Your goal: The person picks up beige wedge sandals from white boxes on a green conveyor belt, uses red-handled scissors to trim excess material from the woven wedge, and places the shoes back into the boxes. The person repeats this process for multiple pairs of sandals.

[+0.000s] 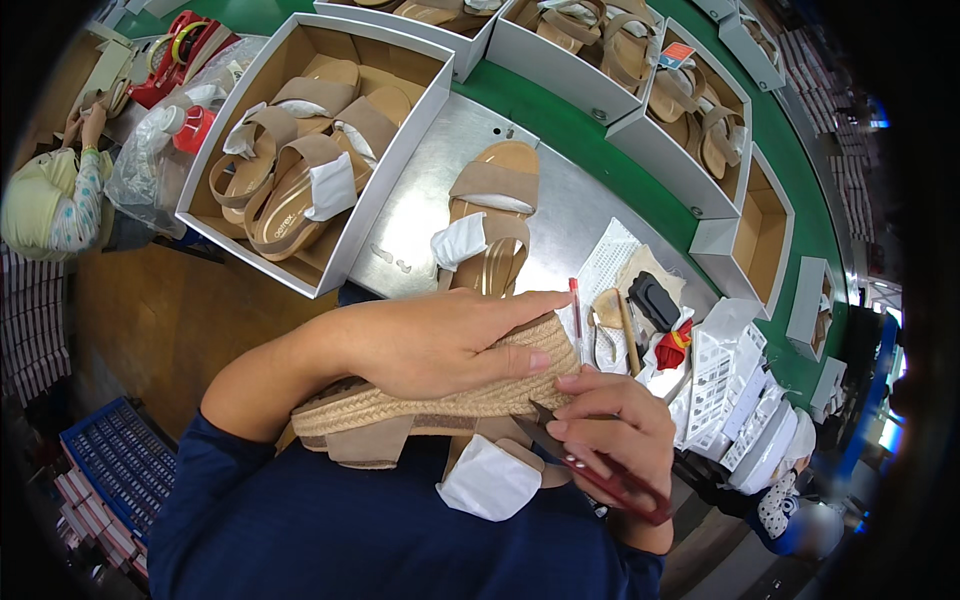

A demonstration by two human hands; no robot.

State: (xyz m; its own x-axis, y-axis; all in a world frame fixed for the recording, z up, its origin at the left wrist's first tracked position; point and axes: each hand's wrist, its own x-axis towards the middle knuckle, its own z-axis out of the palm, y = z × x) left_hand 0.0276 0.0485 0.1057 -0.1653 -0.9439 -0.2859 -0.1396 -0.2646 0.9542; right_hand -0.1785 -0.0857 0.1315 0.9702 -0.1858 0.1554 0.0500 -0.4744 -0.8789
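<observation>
A beige wedge sandal (375, 410) with a braided rope sole lies on its side close against my body, white paper wrapped round its strap. My left hand (430, 345) lies over the sole and holds it, thumb and fingers towards the heel. In my right hand (625, 425) is a pair of scissors with dark red handles (640, 495). Their dark blades touch or nearly touch the rope braid near the heel, and my right fingertips rest beside it. A matching sandal (500, 165) lies sole down on the metal tabletop (425, 190) beyond my left hand.
At the left stands an open white box (190, 215) with several sandals. More white boxes (560, 95) line the green surface (640, 190) behind. On the right are a red pen (574, 310), a black object (653, 300) and white trays (725, 380). Another person (50, 205) sits far left.
</observation>
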